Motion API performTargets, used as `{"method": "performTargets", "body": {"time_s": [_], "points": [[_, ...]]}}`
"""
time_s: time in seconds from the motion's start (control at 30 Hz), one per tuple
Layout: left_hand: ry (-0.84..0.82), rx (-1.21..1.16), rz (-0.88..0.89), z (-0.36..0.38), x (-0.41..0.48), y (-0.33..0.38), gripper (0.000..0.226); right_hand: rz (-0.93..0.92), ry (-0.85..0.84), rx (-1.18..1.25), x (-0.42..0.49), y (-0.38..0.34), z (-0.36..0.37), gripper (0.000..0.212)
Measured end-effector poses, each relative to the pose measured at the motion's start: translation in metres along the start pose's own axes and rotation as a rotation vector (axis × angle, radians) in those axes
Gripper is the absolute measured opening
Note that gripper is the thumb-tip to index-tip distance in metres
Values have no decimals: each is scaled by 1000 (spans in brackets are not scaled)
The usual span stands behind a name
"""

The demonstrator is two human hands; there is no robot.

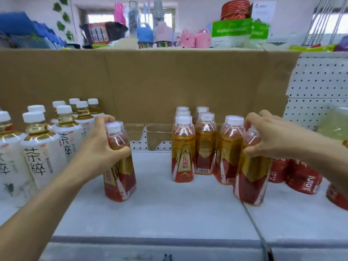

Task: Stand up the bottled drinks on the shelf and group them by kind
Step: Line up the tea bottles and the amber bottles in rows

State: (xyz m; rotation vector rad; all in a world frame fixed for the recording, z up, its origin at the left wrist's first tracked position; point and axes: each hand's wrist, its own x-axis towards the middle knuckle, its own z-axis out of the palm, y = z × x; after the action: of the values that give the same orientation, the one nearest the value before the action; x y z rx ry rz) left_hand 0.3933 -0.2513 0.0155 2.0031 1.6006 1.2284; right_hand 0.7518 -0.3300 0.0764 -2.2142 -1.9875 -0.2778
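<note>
Left hand grasps a red-and-gold bottle by its shoulder, fingers curled round it, amber drink inside, base on the white shelf at centre left. Right hand has its fingers clamped over the top of a second matching bottle at centre right, touching its neighbour. Between them stands the cluster of matching bottles, upright. Far left, white-label tea bottles with golden liquid stand grouped. Red juice bottles sit lower right. Cardboard backs the shelf, with pegboard at right.
</note>
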Motion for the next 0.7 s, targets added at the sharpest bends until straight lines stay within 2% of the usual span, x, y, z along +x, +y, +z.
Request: {"method": "performTargets", "body": {"time_s": [0.07, 0.13, 0.17, 0.23, 0.3, 0.37, 0.47, 0.57, 0.7], "points": [[113, 355, 19, -3, -8, 9, 77, -43, -6, -29, 7, 2, -8, 63], [287, 647, 240, 3, -10, 31, 84, -109, 76, -4, 16, -3, -18, 64], [319, 651, 358, 11, -8, 48, 84, -147, 108, 18, 23, -8, -23, 63], [184, 519, 419, 33, 0, 86, 81, -218, 106, 34, 42, -20, -30, 60], [-55, 430, 281, 60, 19, 117, 75, -256, 28, 9, 66, -33, -31, 59], [-194, 502, 236, 83, 37, 132, 70, -272, -96, 8, 89, -41, -28, 59], [-245, 633, 296, 91, 58, 129, 57, -284, -225, 37, 114, -45, -22, 53], [-286, 600, 366, 69, 64, 125, 46, -296, -205, 62, 128, -43, -18, 45], [-395, 652, 366, 31, 57, 121, 46, -304, -210, 114, 136, -39, -15, 39]]}}
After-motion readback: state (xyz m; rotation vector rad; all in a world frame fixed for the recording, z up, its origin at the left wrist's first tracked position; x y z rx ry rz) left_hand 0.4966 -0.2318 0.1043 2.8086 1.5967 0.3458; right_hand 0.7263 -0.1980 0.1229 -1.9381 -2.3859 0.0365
